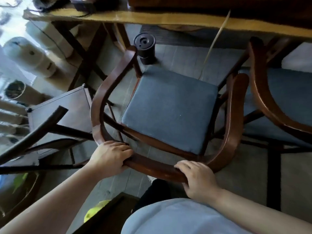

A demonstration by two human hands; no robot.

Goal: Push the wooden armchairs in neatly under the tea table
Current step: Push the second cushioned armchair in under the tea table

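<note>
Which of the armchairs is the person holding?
The middle armchair: both hands, left hand and right hand, grip its curved back rail. The armchair on the right is untouched.

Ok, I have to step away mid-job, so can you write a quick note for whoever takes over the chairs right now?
Left hand and right hand: both gripping the curved back rail of the middle armchair, one at each end of the bend.
That chair: angled, front of its blue seat near the tea table edge, most of the seat not yet under the table.
Black cylinder stands on the floor at the chair's front left corner; mind it.
Second armchair on the right sits close alongside.
Left to do: straighten and push the middle chair in, then check the neighbour.
</note>
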